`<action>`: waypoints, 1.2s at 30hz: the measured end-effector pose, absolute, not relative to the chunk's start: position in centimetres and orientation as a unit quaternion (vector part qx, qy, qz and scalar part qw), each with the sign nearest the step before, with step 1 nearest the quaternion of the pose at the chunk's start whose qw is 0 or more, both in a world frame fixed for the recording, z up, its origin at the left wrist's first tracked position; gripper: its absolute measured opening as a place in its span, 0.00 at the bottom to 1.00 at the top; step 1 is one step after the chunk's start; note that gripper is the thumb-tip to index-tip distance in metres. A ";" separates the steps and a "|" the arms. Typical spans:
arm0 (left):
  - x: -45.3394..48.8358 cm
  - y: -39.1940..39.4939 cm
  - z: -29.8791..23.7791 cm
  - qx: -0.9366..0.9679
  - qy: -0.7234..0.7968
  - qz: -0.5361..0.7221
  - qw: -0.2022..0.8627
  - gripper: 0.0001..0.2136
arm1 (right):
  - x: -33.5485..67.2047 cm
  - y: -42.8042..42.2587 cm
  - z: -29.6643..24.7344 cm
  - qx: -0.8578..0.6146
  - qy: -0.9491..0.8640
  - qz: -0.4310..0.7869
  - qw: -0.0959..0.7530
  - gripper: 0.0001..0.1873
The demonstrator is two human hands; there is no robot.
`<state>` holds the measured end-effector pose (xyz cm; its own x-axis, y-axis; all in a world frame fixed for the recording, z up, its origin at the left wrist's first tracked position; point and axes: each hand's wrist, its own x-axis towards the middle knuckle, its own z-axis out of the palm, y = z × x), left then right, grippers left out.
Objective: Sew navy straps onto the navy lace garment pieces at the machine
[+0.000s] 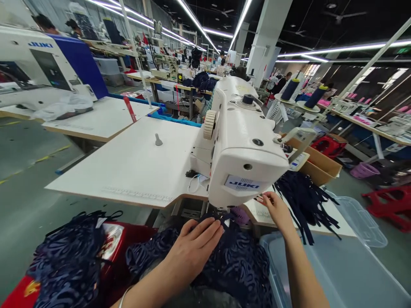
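My left hand (192, 246) lies flat with fingers stretched out on dark navy lace fabric (237, 261) in front of a white sewing machine (239, 145). My right hand (278, 209) reaches under the machine's right side beside the needle area; its fingertips are hidden by the machine head. A bundle of dark navy straps (303, 199) hangs over the table edge just right of that hand. The needle itself is hidden behind the machine head.
The white machine table (135, 162) spreads to the left. A heap of navy lace pieces (70, 256) rests on a red stool at lower left. A clear plastic bin (340, 273) stands at lower right. Behind are a cardboard box (317, 164), thread cones (290, 89) and other workstations with people.
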<state>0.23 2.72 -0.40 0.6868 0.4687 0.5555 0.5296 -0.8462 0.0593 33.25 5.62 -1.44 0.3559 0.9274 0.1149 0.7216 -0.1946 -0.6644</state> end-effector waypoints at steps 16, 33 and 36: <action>0.2 1.6 1.1 -0.930 -0.278 -0.232 0.063 0.17 | 38.1 10.8 -3.9 -0.810 -0.508 0.172 0.237 0.04; 0.4 1.9 0.3 -0.926 -0.271 -0.257 0.057 0.16 | 21.0 -2.0 1.4 -0.585 -0.688 0.131 0.408 0.09; 0.4 1.9 0.4 -0.924 -0.272 -0.263 0.049 0.16 | 20.1 -1.4 1.0 -0.573 -0.717 0.102 0.385 0.12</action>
<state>0.35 1.87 0.42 0.7138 0.4765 0.5132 0.5283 -0.8475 0.0522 20.13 -1.40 1.04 -0.0481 0.8989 0.4355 0.7426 0.3237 -0.5863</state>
